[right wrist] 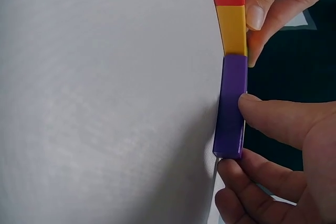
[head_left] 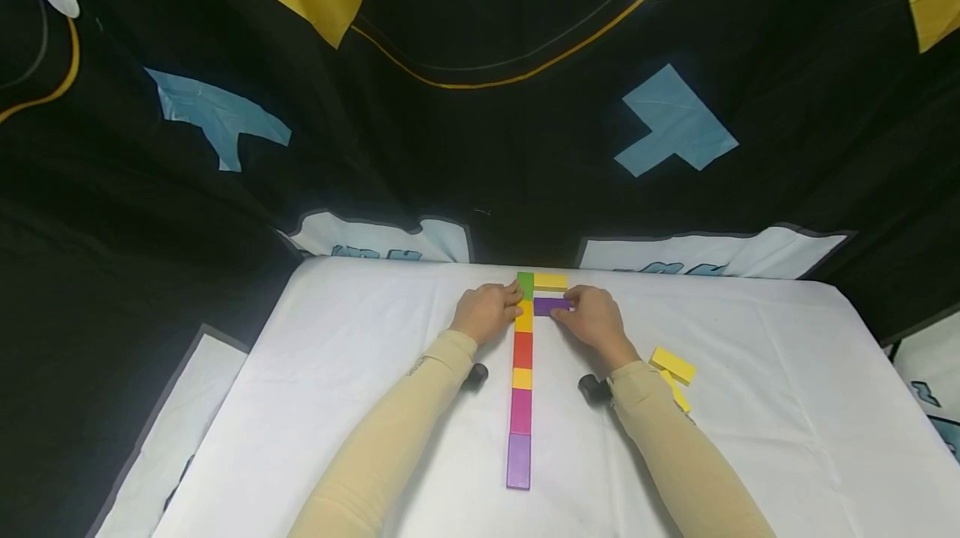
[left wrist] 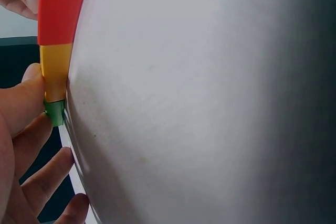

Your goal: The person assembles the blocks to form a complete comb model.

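A straight column of coloured blocks runs down the white table, with a green block (head_left: 526, 284) at its far end, then a yellow-orange block (head_left: 523, 317) and a red block (head_left: 522, 349). My left hand (head_left: 486, 310) rests its thumb against the yellow-orange block and a finger against the green one, both from the left side. On the other side, my right hand (head_left: 596, 319) pinches a dark purple block (right wrist: 231, 103) by its outer end, thumb on the near face. Its inner end lies right at the column. Beyond it, a yellow block (head_left: 551, 282) extends right from the green one.
Nearer along the column lie a small orange block (head_left: 522, 379), a magenta block (head_left: 521, 411) and a lilac block (head_left: 518, 461). Two loose yellow blocks (head_left: 672, 365) lie beside the right forearm. Behind the table's far edge hangs a black patterned cloth (head_left: 480, 163).
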### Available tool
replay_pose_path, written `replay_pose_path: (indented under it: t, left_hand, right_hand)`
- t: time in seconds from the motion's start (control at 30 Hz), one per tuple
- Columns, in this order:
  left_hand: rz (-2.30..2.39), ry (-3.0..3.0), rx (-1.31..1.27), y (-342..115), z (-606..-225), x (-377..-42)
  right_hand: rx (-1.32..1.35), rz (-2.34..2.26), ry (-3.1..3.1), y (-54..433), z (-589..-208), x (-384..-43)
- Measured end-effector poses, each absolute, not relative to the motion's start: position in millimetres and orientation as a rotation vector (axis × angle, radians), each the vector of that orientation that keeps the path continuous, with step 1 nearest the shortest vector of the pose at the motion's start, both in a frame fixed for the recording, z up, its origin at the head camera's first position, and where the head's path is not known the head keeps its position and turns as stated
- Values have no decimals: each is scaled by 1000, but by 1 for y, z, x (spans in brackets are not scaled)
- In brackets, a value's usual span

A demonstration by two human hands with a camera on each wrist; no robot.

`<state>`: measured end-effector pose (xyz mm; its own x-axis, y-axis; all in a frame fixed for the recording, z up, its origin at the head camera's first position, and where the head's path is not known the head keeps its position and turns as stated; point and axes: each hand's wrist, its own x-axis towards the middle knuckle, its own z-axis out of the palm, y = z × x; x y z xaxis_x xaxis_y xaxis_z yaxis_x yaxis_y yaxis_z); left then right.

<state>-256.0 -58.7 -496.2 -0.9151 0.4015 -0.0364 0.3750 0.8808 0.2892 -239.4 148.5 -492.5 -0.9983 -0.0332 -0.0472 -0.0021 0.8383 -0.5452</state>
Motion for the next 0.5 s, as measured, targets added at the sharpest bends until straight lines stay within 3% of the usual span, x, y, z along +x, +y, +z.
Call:
replay_pose_path:
  t: [0.5]
  left_hand:
    - [425, 2963, 620, -58, -495, -256]
  right_hand:
    - [-6, -865, 2955, 145, -490, -239]
